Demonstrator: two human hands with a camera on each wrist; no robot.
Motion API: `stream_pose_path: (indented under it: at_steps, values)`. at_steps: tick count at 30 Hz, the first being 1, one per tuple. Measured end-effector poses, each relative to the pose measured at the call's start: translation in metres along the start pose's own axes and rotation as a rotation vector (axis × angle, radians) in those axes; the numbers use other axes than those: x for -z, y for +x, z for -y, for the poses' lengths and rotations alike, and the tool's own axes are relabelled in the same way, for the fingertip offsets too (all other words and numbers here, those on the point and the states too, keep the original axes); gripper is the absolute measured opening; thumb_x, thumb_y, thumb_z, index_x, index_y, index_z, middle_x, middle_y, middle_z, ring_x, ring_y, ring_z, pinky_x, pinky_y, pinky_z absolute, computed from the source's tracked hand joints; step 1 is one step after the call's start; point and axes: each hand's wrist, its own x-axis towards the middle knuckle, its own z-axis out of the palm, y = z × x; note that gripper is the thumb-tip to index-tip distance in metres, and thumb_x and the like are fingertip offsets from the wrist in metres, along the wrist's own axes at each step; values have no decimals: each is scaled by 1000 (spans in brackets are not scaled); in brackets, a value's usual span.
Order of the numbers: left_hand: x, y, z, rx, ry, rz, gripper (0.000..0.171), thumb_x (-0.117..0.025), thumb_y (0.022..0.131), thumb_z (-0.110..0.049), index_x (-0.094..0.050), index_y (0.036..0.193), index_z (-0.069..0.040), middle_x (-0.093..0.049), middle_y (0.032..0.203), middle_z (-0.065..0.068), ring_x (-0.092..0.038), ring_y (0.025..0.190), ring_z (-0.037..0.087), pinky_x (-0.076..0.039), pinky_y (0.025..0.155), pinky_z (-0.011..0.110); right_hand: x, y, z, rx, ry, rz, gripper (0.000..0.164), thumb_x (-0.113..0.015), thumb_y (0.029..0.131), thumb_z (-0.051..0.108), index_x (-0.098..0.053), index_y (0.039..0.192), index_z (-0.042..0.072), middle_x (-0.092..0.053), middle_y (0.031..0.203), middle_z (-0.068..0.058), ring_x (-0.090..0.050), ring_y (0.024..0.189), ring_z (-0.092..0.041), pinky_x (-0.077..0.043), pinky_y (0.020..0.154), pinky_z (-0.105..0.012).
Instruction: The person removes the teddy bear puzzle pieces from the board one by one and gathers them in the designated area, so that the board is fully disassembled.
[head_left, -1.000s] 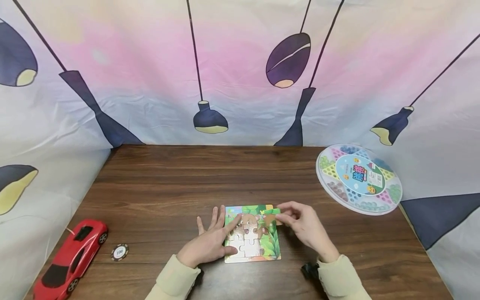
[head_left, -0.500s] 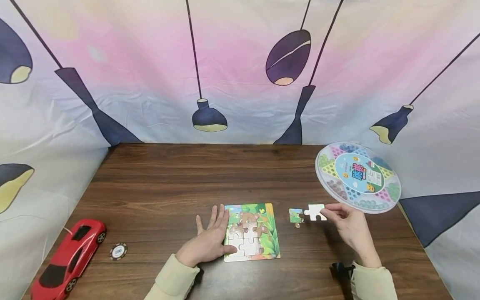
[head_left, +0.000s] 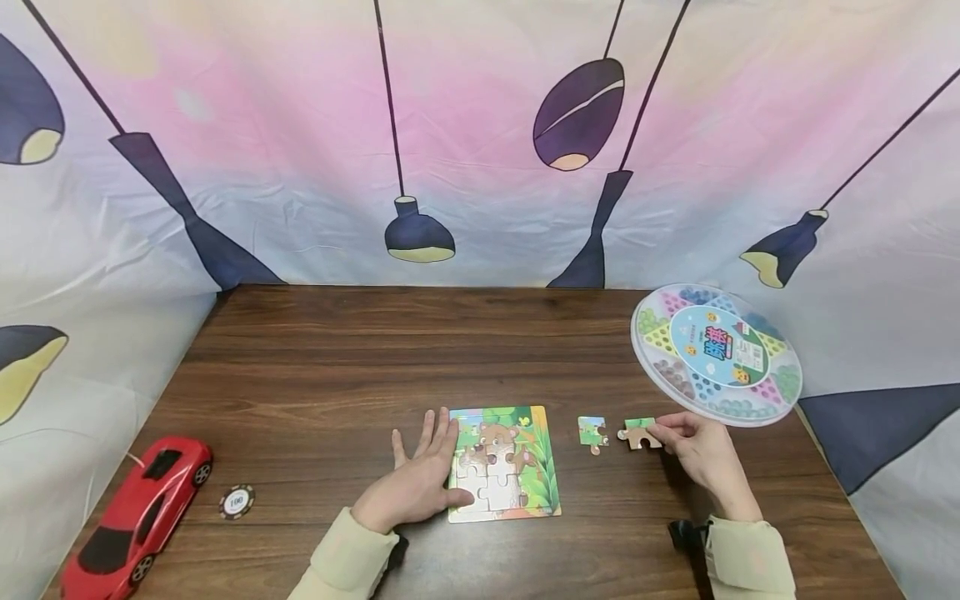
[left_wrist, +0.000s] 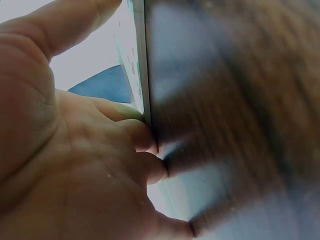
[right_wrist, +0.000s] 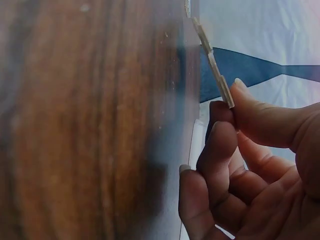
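A square jigsaw puzzle [head_left: 538, 487] with a bear picture lies on the table, several pieces fitted in its tray. My left hand [head_left: 412, 487] rests along the puzzle's left edge, fingers spread and straight, thumb over the lower left corner. Off to the right, my right hand [head_left: 701, 454] pinches a green and brown puzzle piece [head_left: 640, 433] between thumb and fingers. In the right wrist view that puzzle piece [right_wrist: 214, 65] is seen edge-on, tilted, its far end near the tabletop. A loose puzzle piece [head_left: 592, 432] lies between the puzzle and the held one.
A round Chinese checkers set [head_left: 716, 354] lies at the back right, just beyond my right hand. On the left are a red toy car [head_left: 138, 517] and a poker chip [head_left: 237, 502]. A printed cloth [head_left: 465, 142] hangs behind the table's back edge.
My right hand has moved right from the puzzle's upper right corner with the piece. The piece's glare has gone and its picture shows. My left hand has stayed by the puzzle.
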Motion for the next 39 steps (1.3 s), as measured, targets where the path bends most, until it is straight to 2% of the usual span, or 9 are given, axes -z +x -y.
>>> stream_pose_path:
  at_steps: [6,13,17,22,32,39]
  values:
    - [0,0,-1,5,5,2,102,-73,83,-41,-15,152,8,3,160,23,9,146,38,12,101,74,0,3,1,-22,-33,45,31,-70,90,29,-71,99,0,-67,74,-2,-60,68,-15,-46,61,-29]
    - [-1,0,-1,9,-3,1,102,-73,84,-40,-14,152,8,3,160,23,9,146,37,13,101,73,1,4,6,-18,-168,65,27,-69,90,34,-72,92,8,-65,78,-1,-50,68,-20,-38,60,-32]
    - [-1,0,0,12,0,0,102,-73,83,-40,-15,152,8,3,160,23,9,146,37,13,101,73,2,5,7,-36,-217,93,28,-67,91,39,-70,89,11,-62,75,0,-49,66,-20,-36,59,-33]
    - [-2,0,0,14,10,4,103,-73,83,-40,-14,152,8,4,159,23,10,146,38,14,100,73,3,6,8,-38,-246,109,30,-66,91,42,-69,89,12,-62,75,1,-50,66,-21,-36,59,-35]
    - [-1,0,0,8,16,-12,102,-73,83,-41,-15,151,9,2,159,23,8,146,38,13,101,74,2,6,8,-16,-273,110,29,-66,91,41,-68,89,12,-62,76,0,-50,68,-21,-37,59,-36]
    - [-1,-1,0,4,18,-8,101,-72,84,-41,-15,151,9,2,159,24,8,146,38,12,101,74,1,6,11,-10,-303,99,27,-67,91,40,-68,88,13,-64,77,0,-52,70,-22,-40,62,-40]
